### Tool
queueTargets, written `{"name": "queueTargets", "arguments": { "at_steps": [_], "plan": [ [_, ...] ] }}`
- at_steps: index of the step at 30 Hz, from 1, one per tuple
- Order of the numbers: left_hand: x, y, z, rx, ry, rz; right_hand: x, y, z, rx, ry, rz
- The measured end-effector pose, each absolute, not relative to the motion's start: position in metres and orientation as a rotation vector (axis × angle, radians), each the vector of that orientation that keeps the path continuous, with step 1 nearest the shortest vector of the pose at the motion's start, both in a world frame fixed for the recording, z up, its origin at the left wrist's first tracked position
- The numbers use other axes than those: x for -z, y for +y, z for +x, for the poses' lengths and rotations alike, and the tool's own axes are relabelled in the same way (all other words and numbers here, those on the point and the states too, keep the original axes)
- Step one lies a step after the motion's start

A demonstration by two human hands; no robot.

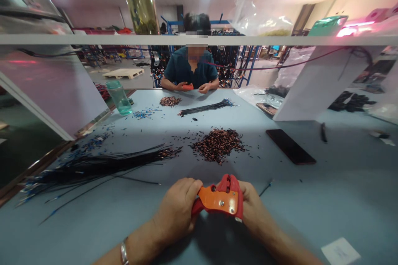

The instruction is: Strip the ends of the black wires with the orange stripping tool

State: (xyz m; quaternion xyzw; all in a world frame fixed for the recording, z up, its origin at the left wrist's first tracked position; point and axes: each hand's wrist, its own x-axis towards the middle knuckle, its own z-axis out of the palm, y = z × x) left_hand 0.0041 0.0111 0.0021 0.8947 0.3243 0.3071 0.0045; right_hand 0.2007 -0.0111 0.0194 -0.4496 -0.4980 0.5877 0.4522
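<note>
A red and orange crimping tool (221, 198) is held low over the blue table (326, 190), close to me. My left hand (176, 212) is closed around its handles on the left side. My right hand (252, 209) wraps the tool's right side, fingers curled behind it. Just beyond the tool lies a pile of small copper and black terminals (218, 144). To the left a long bundle of black wires with blue ends (99, 166) stretches across the table. One thin wire (266, 188) lies by my right hand.
A dark phone (290, 146) lies flat to the right. A person in a dark shirt (190, 70) sits opposite with a red tool, a smaller terminal pile (170, 101) and a wire bundle (205, 107). A green bottle (119, 97) stands back left. A white paper slip (340, 251) lies near right.
</note>
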Motion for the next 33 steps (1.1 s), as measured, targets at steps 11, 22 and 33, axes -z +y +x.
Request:
{"name": "queueTargets", "arguments": {
  "at_steps": [11, 22, 33],
  "plan": [
    [-0.0020, 0.0112, 0.0046, -0.978, 1.013, 2.815, -0.0168, -0.0129, 0.2015, -1.415, -1.268, -1.116],
    [-0.0004, 0.0101, 0.0039, -0.973, 1.045, 2.831, -0.0219, -0.0115, 0.2007, -1.436, -1.240, -1.123],
    [0.0012, 0.0092, 0.0028, -0.919, 1.085, 2.854, -0.0192, -0.0102, 0.1993, -1.439, -1.240, -1.138]
  ]
}}
